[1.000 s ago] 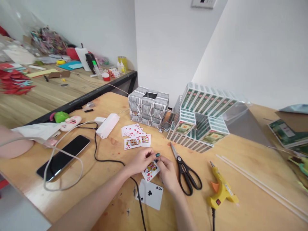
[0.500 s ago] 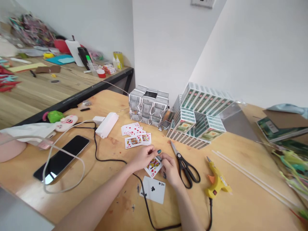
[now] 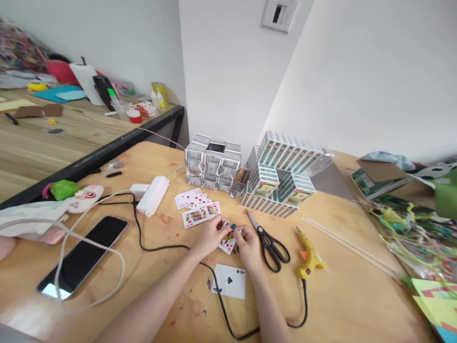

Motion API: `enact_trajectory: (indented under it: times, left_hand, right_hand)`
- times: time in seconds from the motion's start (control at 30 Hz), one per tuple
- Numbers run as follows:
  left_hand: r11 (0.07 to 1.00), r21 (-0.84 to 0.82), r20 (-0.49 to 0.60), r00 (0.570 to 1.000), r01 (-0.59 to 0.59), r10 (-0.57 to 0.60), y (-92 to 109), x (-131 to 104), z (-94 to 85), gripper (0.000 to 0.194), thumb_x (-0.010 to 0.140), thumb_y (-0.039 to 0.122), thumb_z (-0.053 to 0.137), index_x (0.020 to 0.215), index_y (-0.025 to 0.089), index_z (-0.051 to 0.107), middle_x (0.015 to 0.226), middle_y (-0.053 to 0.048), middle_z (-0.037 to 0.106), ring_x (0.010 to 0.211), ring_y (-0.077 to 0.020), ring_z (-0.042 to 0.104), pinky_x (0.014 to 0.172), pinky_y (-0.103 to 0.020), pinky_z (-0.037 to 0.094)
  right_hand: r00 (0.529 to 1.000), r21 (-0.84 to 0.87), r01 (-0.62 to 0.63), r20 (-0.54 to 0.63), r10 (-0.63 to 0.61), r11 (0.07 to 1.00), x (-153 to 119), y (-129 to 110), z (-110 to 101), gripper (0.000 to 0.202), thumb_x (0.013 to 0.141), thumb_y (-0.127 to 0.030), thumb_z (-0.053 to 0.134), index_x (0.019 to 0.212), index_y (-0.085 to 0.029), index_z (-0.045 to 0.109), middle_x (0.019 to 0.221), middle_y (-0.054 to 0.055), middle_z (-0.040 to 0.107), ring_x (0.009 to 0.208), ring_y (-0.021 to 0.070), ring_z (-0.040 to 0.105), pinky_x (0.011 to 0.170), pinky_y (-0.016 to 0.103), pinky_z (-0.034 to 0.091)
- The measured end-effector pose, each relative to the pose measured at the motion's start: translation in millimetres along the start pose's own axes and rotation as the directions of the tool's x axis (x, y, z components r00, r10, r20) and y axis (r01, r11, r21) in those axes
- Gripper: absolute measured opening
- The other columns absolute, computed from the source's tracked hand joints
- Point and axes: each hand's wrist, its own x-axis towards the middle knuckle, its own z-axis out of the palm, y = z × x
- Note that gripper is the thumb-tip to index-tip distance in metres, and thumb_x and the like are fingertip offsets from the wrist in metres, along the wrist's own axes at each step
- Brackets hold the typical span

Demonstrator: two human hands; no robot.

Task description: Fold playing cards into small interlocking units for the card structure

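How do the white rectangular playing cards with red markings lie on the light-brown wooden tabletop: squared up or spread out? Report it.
Spread out: the cards overlap unevenly, with several faces and corners visible.

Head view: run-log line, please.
left hand: pinching queen of diamonds | right hand: on same card | ace of clubs: face up | scissors: beside right hand

On the brown wooden bench (image 3: 342, 295), black-handled metal scissors (image 3: 262, 233) lie between the right hand (image 3: 249, 244) and a yellow plastic glue gun (image 3: 310, 260), a flat black phone (image 3: 84, 257) lies far left, and a grey box-shaped card structure (image 3: 213, 164) stands behind loose white paper cards (image 3: 194, 216) and left of stacked green-and-white cartons (image 3: 264, 181).
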Motion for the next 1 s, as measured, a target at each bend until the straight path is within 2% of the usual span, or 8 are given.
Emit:
enact_trajectory:
  times: [0.17,0.3,0.43,0.6,0.7,0.77,0.87,1.0]
  left_hand:
    - [0.999,0.04,-0.066,0.998,-0.017,0.02,0,0,-0.3,0.024,0.076,0.039,0.053,0.068,0.016,0.051,0.063,0.002,0.051,0.059,-0.0122,0.046,0.056,-0.024,0.037]
    - [0.993,0.113,-0.143,0.988,-0.036,0.052,3,-4,0.6,0.024,0.074,0.038,0.055,0.064,0.017,0.05,0.061,0.003,0.051,0.058,-0.0118,0.046,0.056,-0.023,0.036]
    - [0.994,0.1,-0.123,0.991,-0.041,0.053,2,-2,-0.8,0.025,0.075,0.039,0.054,0.063,0.017,0.049,0.058,0.004,0.047,0.054,-0.0106,0.044,0.053,-0.022,0.035]
    - [0.999,0.047,-0.135,0.99,-0.024,0.031,-4,3,-2.1,0.025,0.074,0.038,0.056,0.063,0.016,0.049,0.054,0.005,0.045,0.051,-0.0092,0.042,0.05,-0.021,0.034]
    - [0.999,0.041,-0.154,0.988,-0.02,0.026,-6,4,-2.0,0.024,0.074,0.036,0.057,0.064,0.016,0.051,0.056,0.004,0.049,0.052,-0.0097,0.045,0.051,-0.021,0.036]
    - [0.999,0.038,-0.13,0.991,-0.007,0.012,-5,3,-2.6,0.022,0.075,0.035,0.056,0.066,0.015,0.055,0.059,0.002,0.054,0.055,-0.0107,0.05,0.053,-0.022,0.039]
    - [0.999,0.039,-0.019,1.0,0.001,0.0,-2,1,-4.0,0.018,0.076,0.031,0.055,0.078,0.014,0.063,0.07,-0.001,0.064,0.064,-0.0133,0.057,0.06,-0.023,0.045]
    - [0.999,0.049,0.098,0.995,-0.013,0.008,1,-3,-3.6,0.02,0.077,0.029,0.055,0.086,0.015,0.067,0.081,-0.004,0.069,0.071,-0.0154,0.062,0.066,-0.025,0.048]
  right_hand:
    - [0.998,-0.062,0.053,-0.029,-0.055,0.997,-3,5,5,0.023,0.079,-0.04,0.051,0.071,-0.018,0.051,0.048,-0.006,0.047,0.038,0.0086,0.042,0.038,0.02,0.033]
    - [0.996,-0.076,0.066,-0.057,-0.07,0.995,-4,5,5,0.016,0.077,-0.031,0.047,0.068,-0.018,0.053,0.046,-0.005,0.047,0.039,0.0094,0.043,0.038,0.02,0.034]
    - [0.997,-0.021,0.045,-0.063,-0.047,0.999,-4,2,6,0.012,0.073,-0.022,0.043,0.064,-0.019,0.051,0.043,-0.006,0.046,0.037,0.0096,0.044,0.038,0.021,0.035]
    - [0.998,0.112,0.036,-0.053,-0.03,0.993,-5,0,4,0.015,0.073,-0.023,0.041,0.063,-0.018,0.05,0.043,-0.006,0.043,0.036,0.0096,0.042,0.039,0.021,0.036]
    - [0.996,0.04,0.068,-0.067,-0.065,0.997,-4,0,2,0.018,0.077,-0.03,0.045,0.067,-0.017,0.053,0.048,-0.005,0.046,0.041,0.0101,0.043,0.042,0.022,0.037]
    - [0.976,-0.092,0.15,-0.148,-0.163,0.984,-3,0,1,0.021,0.077,-0.035,0.051,0.067,-0.017,0.055,0.057,-0.002,0.05,0.051,0.0118,0.048,0.049,0.023,0.041]
    - [0.914,-0.269,0.262,-0.24,-0.328,0.927,0,-1,-3,0.023,0.077,-0.037,0.054,0.069,-0.017,0.059,0.074,0.004,0.056,0.068,0.0156,0.053,0.058,0.026,0.044]
    - [0.916,-0.262,0.258,-0.239,-0.322,0.93,2,2,-7,0.023,0.078,-0.039,0.054,0.077,-0.017,0.06,0.076,0.004,0.058,0.068,0.0157,0.054,0.06,0.027,0.045]
